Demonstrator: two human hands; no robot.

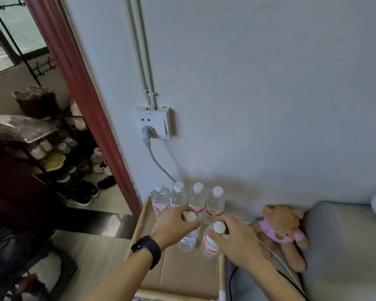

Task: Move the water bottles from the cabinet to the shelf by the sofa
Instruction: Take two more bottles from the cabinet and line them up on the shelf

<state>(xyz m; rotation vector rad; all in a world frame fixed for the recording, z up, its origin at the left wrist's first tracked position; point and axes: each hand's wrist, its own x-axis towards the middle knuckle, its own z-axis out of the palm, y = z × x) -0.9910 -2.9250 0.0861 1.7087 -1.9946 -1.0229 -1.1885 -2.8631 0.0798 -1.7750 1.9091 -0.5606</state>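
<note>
Several clear water bottles with white caps and red labels stand in a row (197,202) against the wall at the back of the wooden shelf (139,227), whose top is lined with cardboard. My left hand (174,224), with a black watch on the wrist, grips the neck of another bottle (188,240) just in front of the row. My right hand (237,240) holds the neck of a second bottle (211,244) next to it. Both bottles stand upright on the cardboard.
A grey sofa (339,246) sits right of the shelf with a brown teddy bear (282,231) in a pink top. A wall socket (153,122) with a grey cable hangs above. A red door frame (91,105) and a shoe rack (59,153) lie to the left.
</note>
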